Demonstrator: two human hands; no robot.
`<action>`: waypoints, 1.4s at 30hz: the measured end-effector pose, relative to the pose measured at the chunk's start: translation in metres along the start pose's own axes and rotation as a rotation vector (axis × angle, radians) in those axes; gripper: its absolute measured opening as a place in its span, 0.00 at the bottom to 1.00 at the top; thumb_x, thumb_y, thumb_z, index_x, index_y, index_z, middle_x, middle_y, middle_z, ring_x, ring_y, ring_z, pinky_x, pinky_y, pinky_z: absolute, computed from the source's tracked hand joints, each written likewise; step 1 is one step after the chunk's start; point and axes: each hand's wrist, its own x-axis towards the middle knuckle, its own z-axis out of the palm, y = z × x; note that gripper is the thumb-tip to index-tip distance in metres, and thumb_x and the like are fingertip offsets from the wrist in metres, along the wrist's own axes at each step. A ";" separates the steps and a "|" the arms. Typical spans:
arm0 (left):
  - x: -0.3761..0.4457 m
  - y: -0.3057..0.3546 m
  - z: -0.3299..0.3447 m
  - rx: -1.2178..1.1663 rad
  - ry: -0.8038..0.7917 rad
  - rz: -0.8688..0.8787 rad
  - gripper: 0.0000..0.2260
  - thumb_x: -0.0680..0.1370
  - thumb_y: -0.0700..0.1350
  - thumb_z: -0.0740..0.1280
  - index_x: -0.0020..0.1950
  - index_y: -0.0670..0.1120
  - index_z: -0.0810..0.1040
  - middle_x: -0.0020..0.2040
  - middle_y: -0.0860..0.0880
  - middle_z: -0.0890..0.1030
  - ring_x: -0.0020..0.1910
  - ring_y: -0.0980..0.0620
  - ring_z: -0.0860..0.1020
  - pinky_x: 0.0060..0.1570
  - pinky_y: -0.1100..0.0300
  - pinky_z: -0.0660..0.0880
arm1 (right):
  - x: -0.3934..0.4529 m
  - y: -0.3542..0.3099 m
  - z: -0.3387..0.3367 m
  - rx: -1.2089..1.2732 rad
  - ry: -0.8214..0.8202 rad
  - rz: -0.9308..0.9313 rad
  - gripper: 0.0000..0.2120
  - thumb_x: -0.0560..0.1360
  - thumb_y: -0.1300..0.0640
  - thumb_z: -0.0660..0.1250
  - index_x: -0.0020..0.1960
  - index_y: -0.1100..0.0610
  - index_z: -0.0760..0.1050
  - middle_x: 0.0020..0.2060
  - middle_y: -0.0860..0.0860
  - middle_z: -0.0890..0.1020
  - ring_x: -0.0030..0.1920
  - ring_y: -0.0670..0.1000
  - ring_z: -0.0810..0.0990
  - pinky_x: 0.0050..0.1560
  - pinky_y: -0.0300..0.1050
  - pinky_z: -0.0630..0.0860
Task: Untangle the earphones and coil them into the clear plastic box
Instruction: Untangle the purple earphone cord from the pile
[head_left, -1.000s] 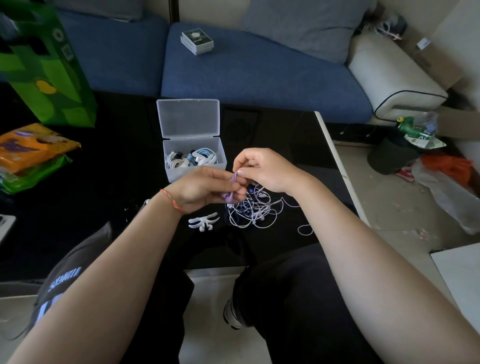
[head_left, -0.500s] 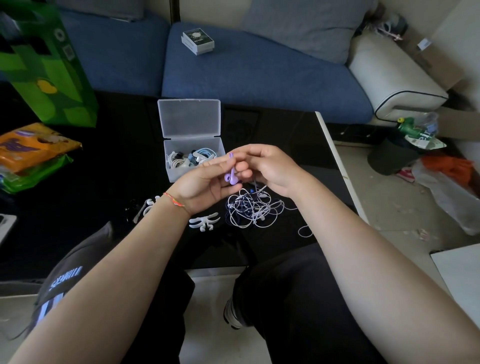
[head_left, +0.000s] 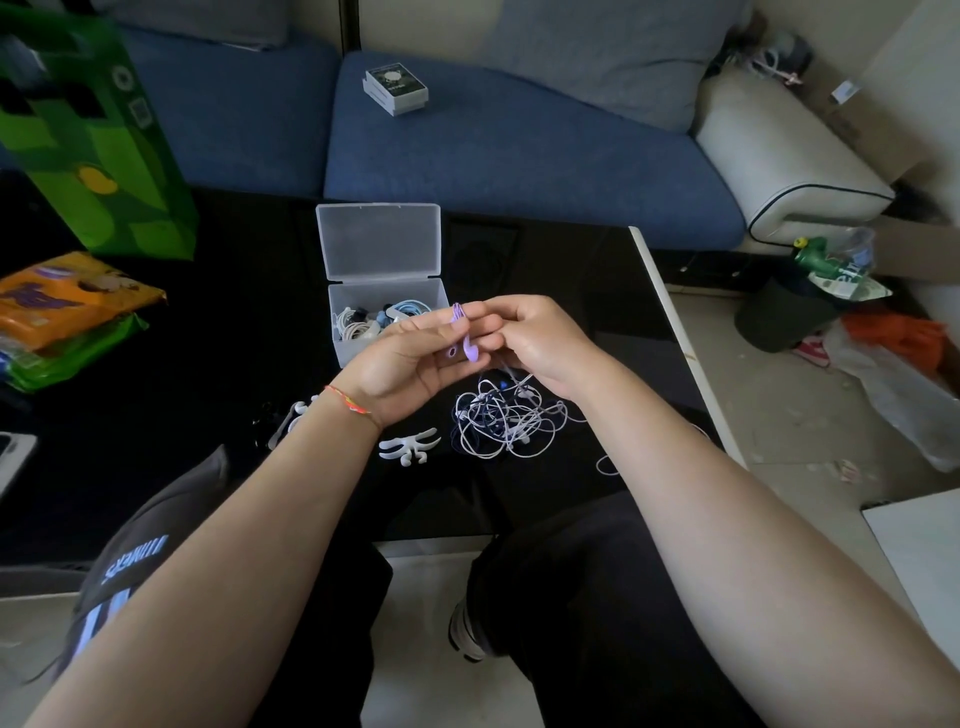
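While the left hand (head_left: 410, 358) is pinching purple earphones (head_left: 464, 338), the right hand (head_left: 540, 343) is gripping their cord just beside it.

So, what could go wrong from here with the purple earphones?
The purple earphones are pinched between the left hand and the right hand, above the tangled pile of earphones. If their cable is caught in that pile, pulling may tighten knots or drag the pile along. The clear plastic box already holds other coils, so an added coil may snag on them.

Purple earphones (head_left: 464, 338) held above tangled pile (head_left: 506, 420); clear plastic box (head_left: 387, 312) open.
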 end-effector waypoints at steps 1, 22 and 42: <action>0.000 0.000 0.001 0.006 0.008 -0.002 0.11 0.75 0.39 0.65 0.50 0.45 0.87 0.51 0.45 0.86 0.48 0.49 0.85 0.45 0.57 0.82 | 0.000 0.000 0.000 0.004 0.007 0.004 0.17 0.78 0.72 0.58 0.55 0.59 0.82 0.46 0.59 0.86 0.47 0.54 0.86 0.42 0.42 0.81; 0.015 -0.009 -0.020 0.076 0.329 0.162 0.11 0.82 0.35 0.60 0.57 0.45 0.80 0.54 0.48 0.84 0.57 0.51 0.82 0.59 0.53 0.76 | -0.003 -0.004 0.010 -0.568 -0.114 -0.041 0.07 0.81 0.55 0.66 0.50 0.55 0.82 0.32 0.50 0.81 0.29 0.45 0.77 0.32 0.35 0.73; 0.011 -0.012 -0.017 0.217 0.186 -0.102 0.10 0.83 0.37 0.59 0.56 0.38 0.80 0.41 0.44 0.85 0.53 0.45 0.83 0.59 0.48 0.78 | 0.005 -0.008 -0.002 -0.679 0.251 -0.212 0.03 0.76 0.58 0.71 0.45 0.56 0.82 0.28 0.42 0.76 0.30 0.36 0.74 0.33 0.27 0.68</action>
